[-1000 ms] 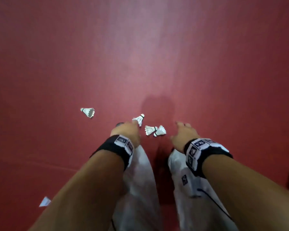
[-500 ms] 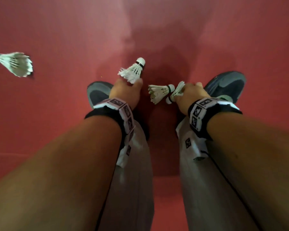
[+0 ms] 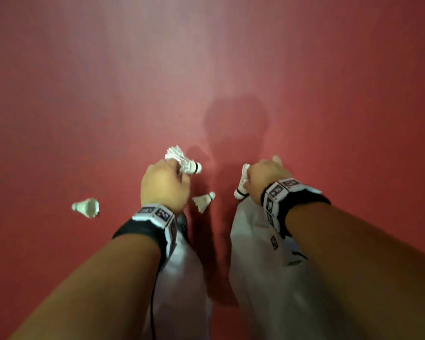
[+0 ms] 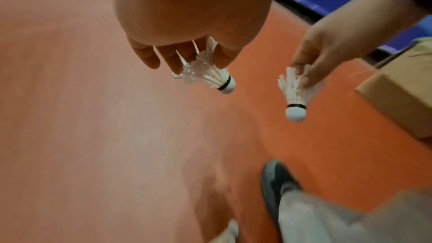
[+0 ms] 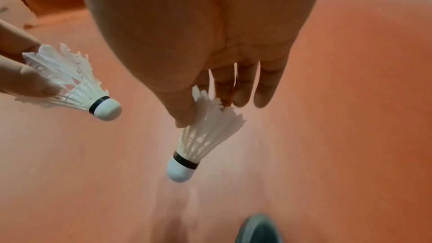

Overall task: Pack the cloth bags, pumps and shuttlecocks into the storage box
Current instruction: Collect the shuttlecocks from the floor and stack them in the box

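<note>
Two hands, one shuttlecock each. Left fingers point(image 4: 174, 58) and thumb pinch together on the feathers of the left-held shuttlecock point(image 4: 210, 76), its white cork and black band tipped down and to the right. The left hand point(image 3: 166, 186) hangs above the red floor point(image 3: 84, 106), knuckles up in the head view.

Over on the right, the right fingers point(image 5: 243, 88) and thumb clamp the feather skirt of the right-held shuttlecock point(image 5: 203, 139), cork pointing straight down, clear of the floor. The right hand point(image 3: 265, 179) sits level with the left, the two held birds apart from each other.

Down on the floor, a loose shuttlecock point(image 3: 204, 201) lies on its side between the two hands, just nearer than the left hand's knuckles, touching neither. A second floor shuttlecock point(image 3: 86, 207) lies well out to the left, also on its side.

Light grey trousers point(image 3: 268, 266) and a dark shoe point(image 4: 278, 182) show beneath the forearms. From the left wrist view, a tan cardboard box point(image 4: 402, 95) stands at the right edge, beyond the right hand; its inside is out of sight. Black wrist bands point(image 3: 295, 200) with printed squares wrap both wrists.
</note>
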A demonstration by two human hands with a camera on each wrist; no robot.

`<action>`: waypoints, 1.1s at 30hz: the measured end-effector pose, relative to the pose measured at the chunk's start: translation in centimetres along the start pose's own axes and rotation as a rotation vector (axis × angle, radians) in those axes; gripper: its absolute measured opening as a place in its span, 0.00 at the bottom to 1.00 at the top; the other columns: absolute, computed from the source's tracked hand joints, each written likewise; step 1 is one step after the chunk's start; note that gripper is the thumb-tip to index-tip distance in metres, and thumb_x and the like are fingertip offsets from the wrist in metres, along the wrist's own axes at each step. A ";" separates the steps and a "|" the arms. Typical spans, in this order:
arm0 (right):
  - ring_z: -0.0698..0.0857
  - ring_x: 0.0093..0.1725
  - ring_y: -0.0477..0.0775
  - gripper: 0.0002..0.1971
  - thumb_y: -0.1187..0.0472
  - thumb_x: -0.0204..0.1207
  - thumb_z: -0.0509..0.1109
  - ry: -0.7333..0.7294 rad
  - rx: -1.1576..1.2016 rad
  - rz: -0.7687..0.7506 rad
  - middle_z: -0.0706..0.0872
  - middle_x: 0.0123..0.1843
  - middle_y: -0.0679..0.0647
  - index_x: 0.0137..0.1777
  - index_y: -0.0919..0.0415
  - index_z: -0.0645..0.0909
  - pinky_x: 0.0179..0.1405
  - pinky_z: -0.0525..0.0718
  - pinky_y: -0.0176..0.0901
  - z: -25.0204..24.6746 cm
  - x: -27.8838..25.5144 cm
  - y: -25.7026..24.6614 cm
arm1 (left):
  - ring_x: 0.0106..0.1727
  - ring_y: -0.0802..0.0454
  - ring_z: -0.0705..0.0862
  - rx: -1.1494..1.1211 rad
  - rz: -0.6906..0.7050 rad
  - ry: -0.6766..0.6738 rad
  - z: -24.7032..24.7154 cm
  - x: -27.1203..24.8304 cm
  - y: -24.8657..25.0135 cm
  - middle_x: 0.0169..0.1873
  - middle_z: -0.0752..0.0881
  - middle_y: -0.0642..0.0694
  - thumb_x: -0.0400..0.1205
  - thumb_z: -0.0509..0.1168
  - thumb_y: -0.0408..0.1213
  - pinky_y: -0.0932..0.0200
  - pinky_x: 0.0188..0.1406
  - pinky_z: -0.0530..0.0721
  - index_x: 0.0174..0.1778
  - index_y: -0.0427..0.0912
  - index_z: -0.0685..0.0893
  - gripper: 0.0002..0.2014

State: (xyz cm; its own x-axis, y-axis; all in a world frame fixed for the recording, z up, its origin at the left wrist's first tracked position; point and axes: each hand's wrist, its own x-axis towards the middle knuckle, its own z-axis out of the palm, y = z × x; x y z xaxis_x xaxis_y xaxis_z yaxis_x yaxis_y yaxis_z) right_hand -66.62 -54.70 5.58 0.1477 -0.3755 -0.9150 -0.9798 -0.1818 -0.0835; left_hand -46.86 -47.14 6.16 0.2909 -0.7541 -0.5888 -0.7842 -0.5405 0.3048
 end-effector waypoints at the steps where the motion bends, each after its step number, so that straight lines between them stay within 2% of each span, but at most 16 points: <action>1: 0.71 0.65 0.58 0.11 0.49 0.77 0.68 0.049 0.037 0.015 0.79 0.51 0.50 0.54 0.54 0.80 0.58 0.77 0.53 -3.2 -3.0 0.7 | 0.42 0.31 0.82 0.030 0.090 0.019 -3.2 -0.7 2.9 0.37 0.85 0.35 0.75 0.65 0.38 0.45 0.40 0.79 0.34 0.38 0.79 0.07; 3: 0.70 0.66 0.59 0.14 0.50 0.79 0.67 0.167 0.097 0.021 0.77 0.49 0.52 0.59 0.57 0.79 0.57 0.78 0.53 -9.7 -10.4 1.9 | 0.41 0.32 0.81 0.048 0.254 0.041 -9.9 -2.4 9.4 0.35 0.84 0.36 0.75 0.65 0.37 0.46 0.39 0.79 0.31 0.41 0.75 0.08; 5: 0.72 0.66 0.61 0.14 0.51 0.80 0.64 0.305 0.129 0.010 0.81 0.52 0.55 0.60 0.57 0.78 0.59 0.79 0.55 -15.0 -18.8 3.1 | 0.42 0.31 0.81 0.080 0.417 0.087 -16.9 -5.2 15.7 0.37 0.85 0.35 0.76 0.64 0.37 0.48 0.38 0.75 0.32 0.44 0.73 0.09; 8: 0.78 0.62 0.62 0.12 0.50 0.79 0.65 0.511 0.198 0.049 0.84 0.55 0.56 0.57 0.54 0.81 0.57 0.82 0.56 -19.7 -32.5 4.9 | 0.45 0.31 0.81 0.195 0.657 0.207 -26.4 -11.5 23.6 0.40 0.86 0.35 0.78 0.63 0.37 0.48 0.38 0.72 0.35 0.42 0.76 0.07; 11: 0.83 0.55 0.62 0.13 0.48 0.75 0.70 0.619 0.300 0.155 0.86 0.53 0.57 0.56 0.51 0.85 0.55 0.84 0.55 -20.8 -45.1 7.3 | 0.45 0.33 0.81 0.319 0.838 0.239 -32.8 -18.7 30.3 0.41 0.86 0.36 0.79 0.62 0.38 0.48 0.39 0.75 0.35 0.42 0.76 0.08; 14: 0.86 0.51 0.63 0.13 0.47 0.71 0.75 0.759 0.345 0.295 0.88 0.49 0.57 0.52 0.52 0.87 0.47 0.85 0.50 -19.0 -55.8 9.5 | 0.46 0.33 0.82 0.430 1.046 0.227 -36.1 -26.8 35.4 0.42 0.87 0.37 0.80 0.62 0.40 0.50 0.38 0.76 0.37 0.41 0.78 0.09; 18: 0.85 0.52 0.62 0.16 0.48 0.68 0.77 0.923 0.393 0.494 0.88 0.49 0.58 0.51 0.55 0.86 0.45 0.83 0.47 -15.1 -66.7 12.2 | 0.48 0.34 0.83 0.541 1.304 0.203 -37.2 -36.4 41.1 0.44 0.87 0.38 0.81 0.61 0.41 0.50 0.40 0.76 0.43 0.40 0.82 0.08; 21: 0.87 0.51 0.61 0.19 0.46 0.63 0.81 0.981 0.485 0.625 0.89 0.48 0.57 0.50 0.55 0.88 0.48 0.85 0.47 -10.5 -72.7 13.6 | 0.46 0.35 0.84 0.418 1.412 0.152 -36.3 -42.2 44.5 0.41 0.88 0.40 0.84 0.56 0.45 0.52 0.39 0.77 0.35 0.45 0.78 0.14; 22: 0.87 0.51 0.61 0.20 0.47 0.62 0.81 0.980 0.509 0.669 0.89 0.49 0.57 0.51 0.55 0.88 0.50 0.86 0.50 -8.9 -74.3 14.2 | 0.45 0.35 0.85 0.371 1.444 0.127 -35.8 -44.1 45.6 0.39 0.88 0.40 0.85 0.54 0.48 0.53 0.38 0.76 0.32 0.46 0.76 0.17; 24: 0.86 0.53 0.62 0.17 0.51 0.67 0.79 0.960 0.533 0.752 0.87 0.53 0.57 0.52 0.58 0.86 0.51 0.85 0.51 -5.4 -77.0 15.5 | 0.44 0.35 0.84 0.306 1.512 0.094 -34.3 -47.8 47.7 0.37 0.88 0.40 0.87 0.51 0.50 0.55 0.36 0.73 0.30 0.46 0.74 0.21; 27: 0.85 0.55 0.62 0.12 0.54 0.72 0.74 0.921 0.584 0.875 0.87 0.55 0.58 0.52 0.60 0.84 0.47 0.83 0.50 0.2 -80.1 17.4 | 0.43 0.36 0.84 0.350 1.601 0.057 -31.1 -52.7 49.6 0.37 0.88 0.41 0.87 0.50 0.50 0.55 0.36 0.73 0.30 0.46 0.73 0.21; 31: 0.85 0.49 0.61 0.18 0.50 0.65 0.80 0.843 0.722 1.012 0.88 0.52 0.57 0.50 0.58 0.86 0.45 0.84 0.49 6.3 -84.2 20.2 | 0.38 0.42 0.85 0.486 1.617 0.006 -25.0 -57.3 52.3 0.36 0.88 0.46 0.79 0.59 0.50 0.54 0.39 0.84 0.38 0.46 0.82 0.14; 33: 0.84 0.45 0.60 0.21 0.48 0.62 0.83 0.766 0.772 1.047 0.88 0.49 0.56 0.50 0.59 0.86 0.46 0.84 0.48 8.8 -86.0 22.0 | 0.37 0.44 0.83 0.534 1.621 -0.017 -22.2 -59.5 53.7 0.37 0.87 0.47 0.75 0.62 0.48 0.54 0.41 0.85 0.41 0.47 0.84 0.10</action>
State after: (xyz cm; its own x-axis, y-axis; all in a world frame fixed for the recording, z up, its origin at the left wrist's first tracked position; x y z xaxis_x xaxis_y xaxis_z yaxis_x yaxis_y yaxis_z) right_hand -102.06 -18.44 78.96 -0.8484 -0.4428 -0.2901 -0.4763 0.8777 0.0531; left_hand -94.16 -39.59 74.18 -0.9325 -0.3588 0.0401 -0.3327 0.8971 0.2909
